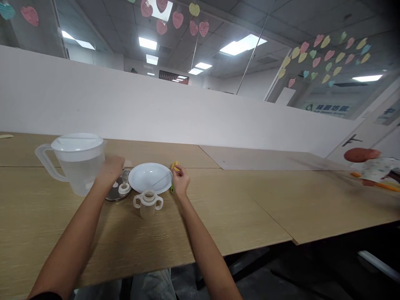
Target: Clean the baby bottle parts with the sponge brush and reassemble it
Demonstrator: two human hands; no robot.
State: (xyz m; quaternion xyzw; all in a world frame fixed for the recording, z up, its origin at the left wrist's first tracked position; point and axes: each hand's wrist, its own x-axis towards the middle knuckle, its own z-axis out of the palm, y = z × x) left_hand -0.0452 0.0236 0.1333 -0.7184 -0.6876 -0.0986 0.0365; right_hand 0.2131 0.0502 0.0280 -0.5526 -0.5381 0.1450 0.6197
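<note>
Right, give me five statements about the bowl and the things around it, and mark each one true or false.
1. The white bowl stands between the pitcher and the right hand. True.
2. The pitcher lies on its side. False: it stands upright.
3. The two-handled cup stands on the near side of the white bowl. True.
4. The left hand grips the two-handled cup. False: the left hand is beside the pitcher, apart from the cup.
5. A thin rod reaches from the right hand over the white bowl. True.
</note>
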